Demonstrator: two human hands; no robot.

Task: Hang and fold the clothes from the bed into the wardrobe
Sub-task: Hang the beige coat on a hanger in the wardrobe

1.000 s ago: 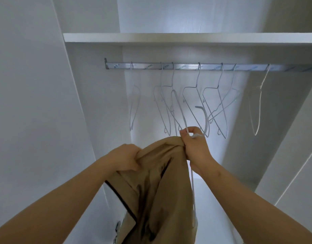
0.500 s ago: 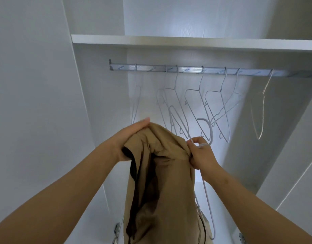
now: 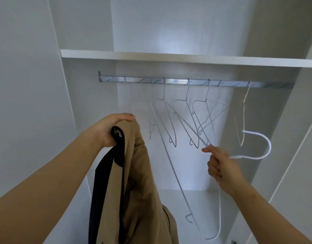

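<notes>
They're at the open wardrobe, partway through hanging one piece: the tan jacket (image 3: 139,182), dark at the collar and lining, is up off the bed and dangling in front of the hanging space, but it isn't on a hanger yet. The left hand (image 3: 109,131) has its fingers curled round the bunched top of the jacket, up by the collar, and carries its whole weight. The right hand (image 3: 222,166) is closed round the neck of a white wire hanger (image 3: 246,157), which is tipped on its side, hook pointing off to the right, frame held beside the jacket and apart from it. Behind, several empty hangers (image 3: 169,124) crowd the rail (image 3: 186,82) under the shelf (image 3: 169,56). To my eye the next move is to turn the hanger upright and feed one shoulder, then the other, in through the collar the left hand is holding. That calls for the neck opening to be spread, not bunched. Only then can the hook go up on the rail, where a gap at the left end looks free.
</notes>
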